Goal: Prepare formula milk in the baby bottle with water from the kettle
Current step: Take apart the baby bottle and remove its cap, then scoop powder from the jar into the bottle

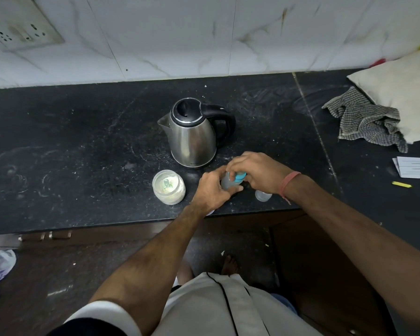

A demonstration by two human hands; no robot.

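- While it stands on the black bench [82,146], the baby bottle [226,182] is held in the left hand [214,190], whose grip wraps its body.
- The right hand [257,173] grip curls over its blue collar [240,177].
- Just behind the grip: steel kettle [192,134].
- Left of it: open powder jar [169,187].
- Right: clear cap [263,195].

Bottle [226,182] mostly hidden under left hand [212,190] and right hand [257,172]; contents unreadable. Blue ring [240,176] half covered by right fingers. Scoop in jar [168,187] blurred. Socket [17,25] and pillow [403,90] cut by edges. Paper [414,167] print too small.
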